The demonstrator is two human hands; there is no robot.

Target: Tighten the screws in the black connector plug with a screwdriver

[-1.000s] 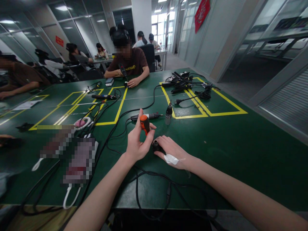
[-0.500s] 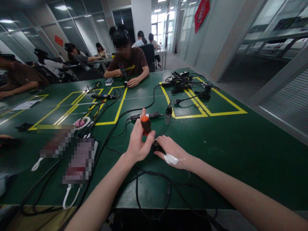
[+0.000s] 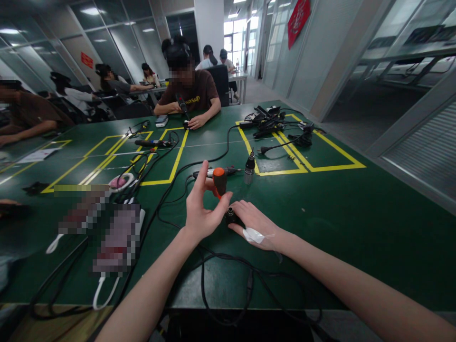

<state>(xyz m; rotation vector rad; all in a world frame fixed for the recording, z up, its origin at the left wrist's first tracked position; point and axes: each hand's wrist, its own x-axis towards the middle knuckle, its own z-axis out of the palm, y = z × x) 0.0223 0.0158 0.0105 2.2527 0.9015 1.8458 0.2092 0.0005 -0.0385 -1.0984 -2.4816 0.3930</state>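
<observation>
Thumb and fingers of my left hand pinch a screwdriver by its black handle with an orange end. Its tip is hidden behind my hand. Close by on the right, my right hand lies low on the table, fingers closed around a small black cylindrical part with a round metal-rimmed top. A piece of white tape sticks to the back of that hand, near the wrist. Beyond both hands, a pen-shaped electric screwdriver lies on its side, next to an upright black-and-clear pointed cylinder.
Black cables loop across the near table edge. Phones or power banks, blurred out, lie at left. A tangle of black cords sits at the far right of the green table. Opposite, a co-worker handles a tool.
The screwdriver handle has moved slightly right and turned more upright. My left fingers have shifted on it, with the index finger tilting left. My right hand stays in place.
</observation>
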